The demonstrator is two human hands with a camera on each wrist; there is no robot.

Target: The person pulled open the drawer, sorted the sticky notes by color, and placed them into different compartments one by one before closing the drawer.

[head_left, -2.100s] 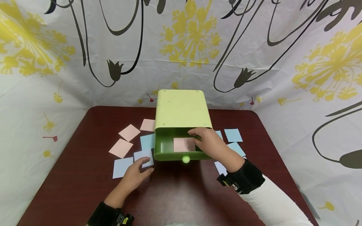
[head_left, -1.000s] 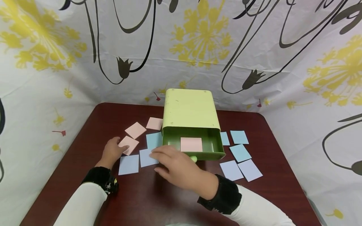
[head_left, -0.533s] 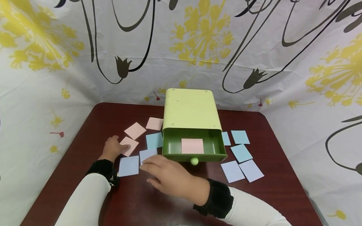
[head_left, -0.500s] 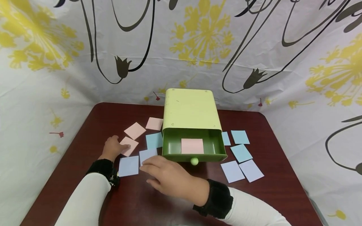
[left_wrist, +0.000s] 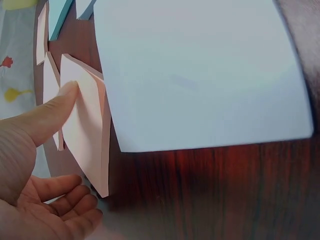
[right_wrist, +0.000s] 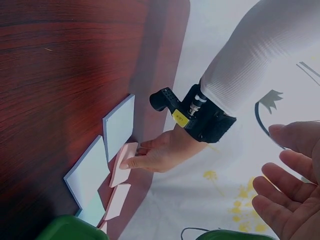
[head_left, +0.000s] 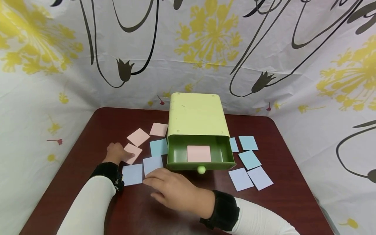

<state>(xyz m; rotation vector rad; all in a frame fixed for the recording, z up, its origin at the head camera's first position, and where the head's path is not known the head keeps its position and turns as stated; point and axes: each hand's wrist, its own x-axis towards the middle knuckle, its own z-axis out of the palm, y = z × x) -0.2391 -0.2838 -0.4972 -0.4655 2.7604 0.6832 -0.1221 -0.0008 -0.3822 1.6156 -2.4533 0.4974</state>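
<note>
My left hand (head_left: 115, 153) pinches the nearest pink sticky-note pad (head_left: 133, 152) on the left of the table. In the left wrist view its thumb lies across the top of that pink sticky-note pad (left_wrist: 87, 125), with the other fingers bent by the edge. My right hand (head_left: 177, 190) hovers in front of the drawer with loose fingers and holds nothing. Its fingertips are near two pale blue pads (head_left: 132, 174). A yellow-green box (head_left: 198, 114) stands at the back with its green drawer (head_left: 176, 165) pulled out. Inside the drawer lies one pink pad (head_left: 199, 153).
Two more pink pads (head_left: 138, 137) and a teal pad (head_left: 158, 147) lie left of the box. Several blue and lavender pads (head_left: 249, 160) are spread to its right. A patterned cloth (head_left: 152, 42) hangs behind and beside the dark red table (head_left: 252, 215).
My right hand has left the drawer for the table's front left. My left hand has moved from the pale blue pads to the nearest pink pad. Over the last half second little moved.
</note>
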